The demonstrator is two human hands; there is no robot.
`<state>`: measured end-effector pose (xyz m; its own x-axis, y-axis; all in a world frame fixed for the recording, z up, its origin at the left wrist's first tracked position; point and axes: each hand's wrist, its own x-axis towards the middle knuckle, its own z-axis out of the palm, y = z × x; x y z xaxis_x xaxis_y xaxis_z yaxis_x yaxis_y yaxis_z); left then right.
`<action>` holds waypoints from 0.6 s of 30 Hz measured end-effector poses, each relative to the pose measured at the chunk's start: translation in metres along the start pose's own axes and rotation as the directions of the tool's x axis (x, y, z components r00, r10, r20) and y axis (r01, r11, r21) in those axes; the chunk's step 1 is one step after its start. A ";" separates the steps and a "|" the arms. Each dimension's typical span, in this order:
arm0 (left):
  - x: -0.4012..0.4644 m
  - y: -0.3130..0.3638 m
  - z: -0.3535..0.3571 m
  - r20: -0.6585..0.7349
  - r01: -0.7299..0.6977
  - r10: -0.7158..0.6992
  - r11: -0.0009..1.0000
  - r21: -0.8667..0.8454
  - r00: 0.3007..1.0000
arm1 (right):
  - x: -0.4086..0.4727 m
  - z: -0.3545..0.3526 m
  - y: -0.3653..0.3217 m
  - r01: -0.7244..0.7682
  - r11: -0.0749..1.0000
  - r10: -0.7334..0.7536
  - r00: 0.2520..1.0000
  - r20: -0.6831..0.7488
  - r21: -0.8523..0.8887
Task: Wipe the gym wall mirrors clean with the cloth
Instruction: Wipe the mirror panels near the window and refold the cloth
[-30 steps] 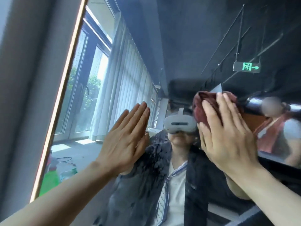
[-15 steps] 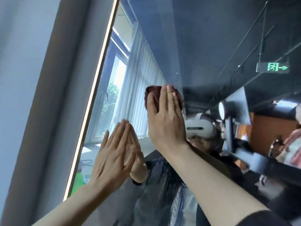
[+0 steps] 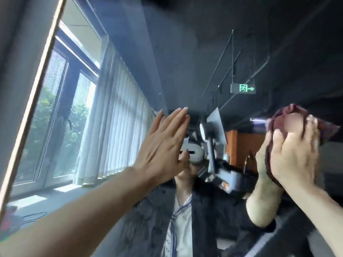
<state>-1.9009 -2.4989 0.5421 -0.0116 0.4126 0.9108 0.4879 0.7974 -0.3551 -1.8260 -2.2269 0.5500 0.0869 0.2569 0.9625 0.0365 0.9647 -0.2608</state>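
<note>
Both hands are up against the mirror. Our left hand lies flat on the glass, fingers straight and close together, holding nothing. Our right hand presses the dark red cloth to the glass at the right side of the view; the fingers are blurred, and the cloth bunches above them and spills out to the right and down under the palm. Our two hands are well apart, at about the same height.

Behind the hands we see our own reflection: a white headset, a dark jacket over a light collar. Along the left runs the mirror's thin gold frame. Further in the reflection, tall windows and pale vertical blinds stand at the left, and a green exit sign hangs from the dark ceiling.
</note>
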 end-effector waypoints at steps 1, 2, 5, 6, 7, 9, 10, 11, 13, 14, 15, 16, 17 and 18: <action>0.009 0.001 -0.003 0.006 -0.002 0.002 1.000 0.011 1.000 | 0.010 0.003 -0.002 -0.047 0.999 0.047 0.999 -0.016 -0.002; 0.016 0.000 -0.006 0.008 0.007 -0.007 1.000 0.026 1.000 | 0.020 0.009 -0.013 -0.053 0.999 0.053 0.998 -0.036 0.000; 0.025 -0.015 -0.017 -0.024 0.054 -0.053 0.996 0.074 0.998 | 0.037 0.039 -0.073 0.090 0.996 -0.089 0.989 -0.116 0.005; 0.027 -0.022 -0.020 -0.047 0.074 -0.071 0.995 0.074 0.996 | 0.039 0.047 -0.097 0.155 0.988 -0.152 0.981 -0.124 0.019; 0.028 -0.028 -0.022 -0.078 0.095 -0.089 0.993 0.072 0.993 | 0.038 0.055 -0.120 0.220 0.975 -0.215 0.970 -0.111 0.038; 0.031 -0.034 -0.028 -0.133 0.136 -0.127 0.989 0.061 0.983 | 0.030 0.065 -0.152 0.365 0.926 -0.363 0.931 -0.044 0.093; 0.035 -0.034 -0.029 -0.147 0.149 -0.140 0.988 0.050 0.979 | 0.026 0.067 -0.156 0.452 0.885 -0.453 0.891 -0.017 0.112; 0.039 -0.030 -0.030 -0.154 0.152 -0.145 0.988 0.039 0.977 | 0.022 0.066 -0.151 0.530 0.840 -0.534 0.846 0.002 0.119; 0.051 -0.018 -0.026 -0.152 0.122 -0.115 0.992 0.031 0.982 | 0.021 0.054 -0.118 0.594 0.796 -0.603 0.796 0.053 0.118; 0.057 -0.009 -0.023 -0.148 0.088 -0.082 0.995 0.036 0.986 | 0.022 0.047 -0.095 0.572 0.813 -0.580 0.812 0.062 0.110; 0.065 -0.001 -0.020 -0.139 0.053 -0.046 0.998 0.041 0.989 | 0.025 0.037 -0.068 0.514 0.853 -0.519 0.853 0.049 0.092; 0.072 0.009 -0.016 -0.123 0.022 -0.017 0.999 0.044 0.992 | 0.029 0.028 -0.040 0.425 0.903 -0.427 0.904 0.025 0.067; 0.080 0.018 -0.014 -0.104 -0.004 0.009 0.999 0.045 0.995 | 0.034 0.017 -0.011 0.321 0.946 -0.321 0.947 0.006 0.043; 0.089 0.026 -0.012 -0.085 -0.030 0.033 0.999 0.042 0.996 | 0.041 0.005 0.016 0.213 0.977 -0.213 0.977 0.003 0.020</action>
<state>-1.8785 -2.4468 0.6160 0.0786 0.3999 0.9132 0.4511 0.8026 -0.3903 -1.8271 -2.2003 0.5855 0.0740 0.0456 0.9962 0.0341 0.9983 -0.0482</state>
